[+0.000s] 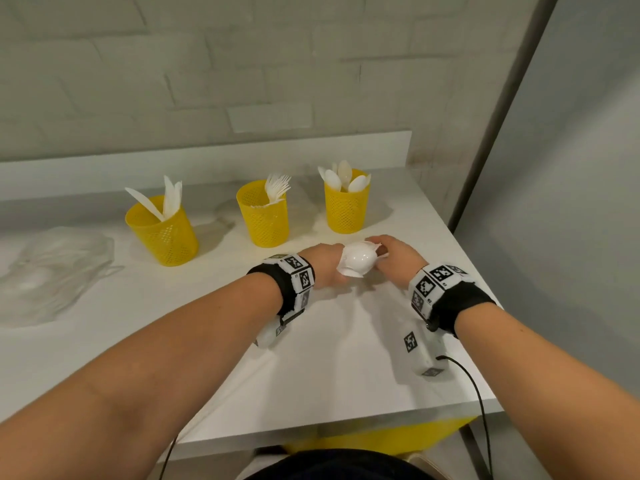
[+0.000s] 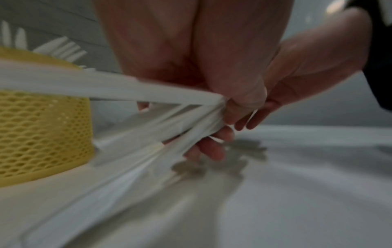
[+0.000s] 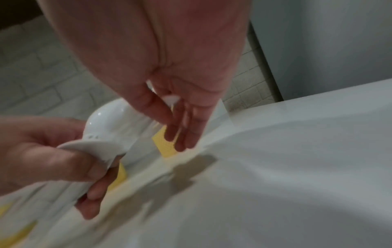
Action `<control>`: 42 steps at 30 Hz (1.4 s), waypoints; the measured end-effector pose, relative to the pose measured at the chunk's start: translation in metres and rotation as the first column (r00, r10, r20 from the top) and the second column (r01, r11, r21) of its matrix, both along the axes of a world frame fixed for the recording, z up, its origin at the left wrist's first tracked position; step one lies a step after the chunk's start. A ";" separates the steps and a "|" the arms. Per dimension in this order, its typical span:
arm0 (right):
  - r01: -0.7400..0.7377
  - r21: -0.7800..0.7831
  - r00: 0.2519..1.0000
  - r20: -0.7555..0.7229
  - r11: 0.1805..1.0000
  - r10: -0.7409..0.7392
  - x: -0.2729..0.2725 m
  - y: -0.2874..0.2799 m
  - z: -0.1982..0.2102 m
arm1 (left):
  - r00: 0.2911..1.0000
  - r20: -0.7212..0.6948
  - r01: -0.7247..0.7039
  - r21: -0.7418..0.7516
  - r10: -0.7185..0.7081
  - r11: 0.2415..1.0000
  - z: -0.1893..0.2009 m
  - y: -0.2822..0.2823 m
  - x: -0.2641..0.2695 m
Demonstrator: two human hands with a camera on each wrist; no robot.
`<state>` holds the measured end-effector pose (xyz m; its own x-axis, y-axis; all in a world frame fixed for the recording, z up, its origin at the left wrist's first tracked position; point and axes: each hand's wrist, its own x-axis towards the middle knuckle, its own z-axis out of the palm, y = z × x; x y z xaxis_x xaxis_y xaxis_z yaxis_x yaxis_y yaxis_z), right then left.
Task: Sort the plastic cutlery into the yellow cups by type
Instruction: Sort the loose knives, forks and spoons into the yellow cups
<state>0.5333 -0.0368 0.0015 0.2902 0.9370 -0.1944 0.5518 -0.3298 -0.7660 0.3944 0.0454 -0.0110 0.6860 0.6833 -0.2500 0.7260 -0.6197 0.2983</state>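
Note:
Three yellow mesh cups stand in a row at the back of the white table (image 1: 207,341). The left cup (image 1: 162,233) holds knives (image 1: 169,199), the middle cup (image 1: 265,220) forks (image 1: 277,187), the right cup (image 1: 346,209) spoons (image 1: 343,178). In front of the right cup my left hand (image 1: 329,268) grips a bundle of white cutlery (image 1: 356,261), a spoon bowl on top. The handles (image 2: 148,94) fan out from its fingers in the left wrist view. My right hand (image 1: 394,254) meets the bundle and pinches a white piece (image 3: 169,99) between thumb and fingers.
A crumpled clear plastic bag (image 1: 55,271) lies on the table at the far left. The table's right edge (image 1: 478,289) runs close to my right wrist, with a grey panel (image 1: 571,202) beyond it. A brick wall (image 1: 207,81) backs the cups.

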 end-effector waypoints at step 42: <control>-0.130 0.200 0.823 -0.525 0.971 0.218 -0.144 0.071 0.093 | 0.216 0.759 -0.003 -0.629 0.615 0.777 0.089 0.027 -0.140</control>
